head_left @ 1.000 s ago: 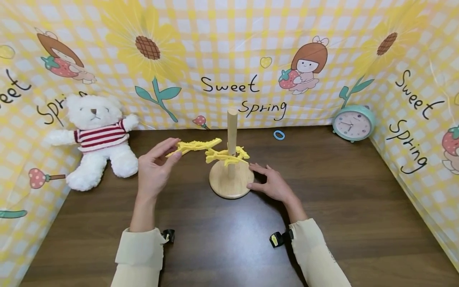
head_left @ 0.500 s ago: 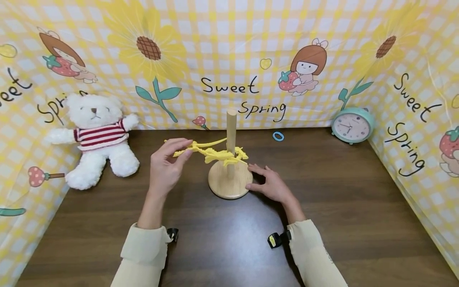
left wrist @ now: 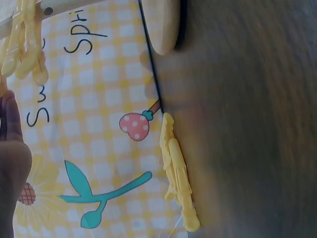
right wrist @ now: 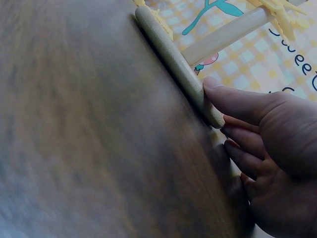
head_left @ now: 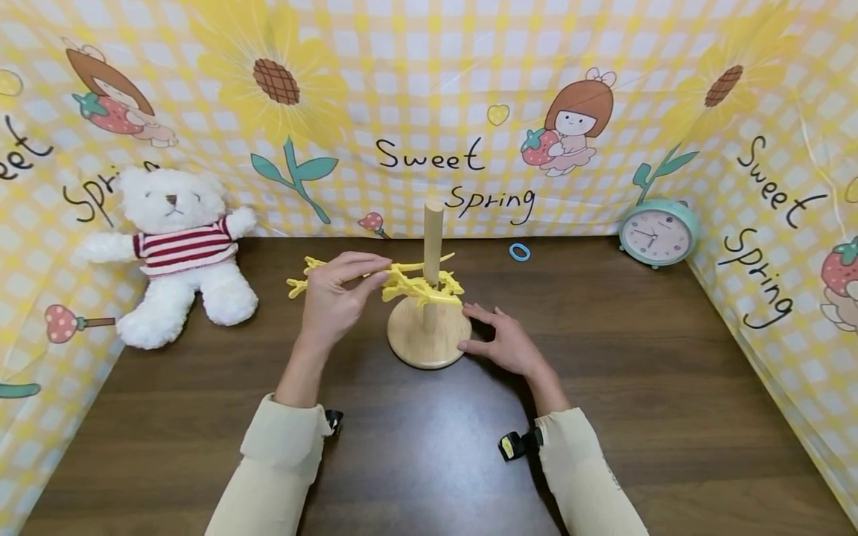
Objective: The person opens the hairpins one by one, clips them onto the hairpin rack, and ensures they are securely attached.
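A yellow checked cloth (head_left: pixel 429 82) rises along the back and side edges of the brown table (head_left: pixel 402 461). At the table's back left corner sits a white teddy bear (head_left: pixel 177 257) in a red-striped top. The wooden stand (head_left: pixel 430 350) is upright between my hands, nearer the back edge than the front, a post on a round base. My left hand (head_left: pixel 337 298) is left of the post, thumb and fingers pinching a long yellow piece (head_left: pixel 407 266). My right hand (head_left: pixel 507 344) holds the base's right rim between thumb and fingers. A green clock (head_left: pixel 659 234) stands at the table's back right corner.

A yellow cluster (head_left: pixel 450 285) sits about the post, partway up; the piece I pinch reaches it, and I can't tell where one ends. My left wrist view shows a second yellow piece (left wrist: pixel 179 166) low by the table's back edge; what supports it I can't tell. A small blue ring (head_left: pixel 519 252) lies near that edge, between stand and clock.
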A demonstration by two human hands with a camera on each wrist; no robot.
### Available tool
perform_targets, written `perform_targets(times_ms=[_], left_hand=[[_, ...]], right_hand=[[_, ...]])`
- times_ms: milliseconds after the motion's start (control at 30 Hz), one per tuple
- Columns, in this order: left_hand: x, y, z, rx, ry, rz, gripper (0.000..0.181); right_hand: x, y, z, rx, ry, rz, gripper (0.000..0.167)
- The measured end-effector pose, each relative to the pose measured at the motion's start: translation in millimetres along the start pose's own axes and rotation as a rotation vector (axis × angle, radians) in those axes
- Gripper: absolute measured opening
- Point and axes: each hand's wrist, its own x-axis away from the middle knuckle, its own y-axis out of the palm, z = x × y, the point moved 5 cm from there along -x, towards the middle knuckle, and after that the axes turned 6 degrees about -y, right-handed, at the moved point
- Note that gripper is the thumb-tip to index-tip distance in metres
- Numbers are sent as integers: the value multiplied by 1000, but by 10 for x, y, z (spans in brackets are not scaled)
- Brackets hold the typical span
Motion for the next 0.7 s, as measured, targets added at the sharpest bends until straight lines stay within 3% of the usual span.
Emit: perform_targets(times_ms=[367, 700], left_hand=[[-30, 100, -64, -5, -18, -30, 18], [-28, 125, -93, -31, -35, -57, 21]], right_hand=[[22, -8, 24, -4, 38, 10, 65], [-7, -14, 26, 2, 7, 7, 66]])
